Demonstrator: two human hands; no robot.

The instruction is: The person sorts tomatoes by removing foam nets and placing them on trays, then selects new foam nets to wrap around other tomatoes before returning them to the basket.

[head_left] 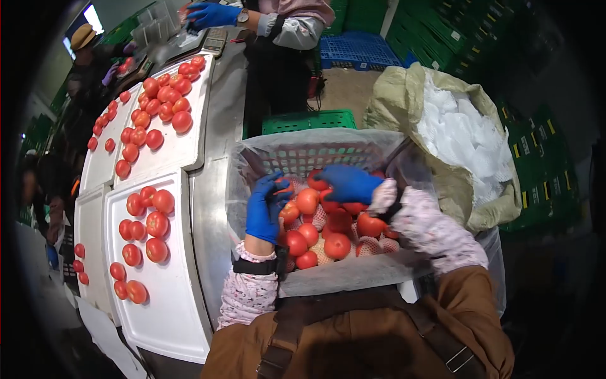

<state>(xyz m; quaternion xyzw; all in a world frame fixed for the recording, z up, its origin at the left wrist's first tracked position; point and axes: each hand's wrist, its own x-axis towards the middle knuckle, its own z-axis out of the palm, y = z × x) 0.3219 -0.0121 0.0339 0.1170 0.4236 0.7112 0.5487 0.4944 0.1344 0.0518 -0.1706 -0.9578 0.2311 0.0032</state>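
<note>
A lined crate (341,283) in front of me holds red tomatoes (337,246), several of them in white foam nets. My left hand (264,205), in a blue glove, is at the crate's left side with its fingers curled round a tomato. Farther right, my right hand (352,183), also blue-gloved, reaches over the tomatoes with a red tomato at its fingertips. The right hand's fingers are partly blurred, and its palm side is hidden.
White trays (164,322) with tomatoes stand on the metal table (218,148) at left. A sack (394,101) of white foam nets is at right. Beyond the table, a co-worker's gloved hand (213,15) shows. Green crates (536,158) are stacked at right.
</note>
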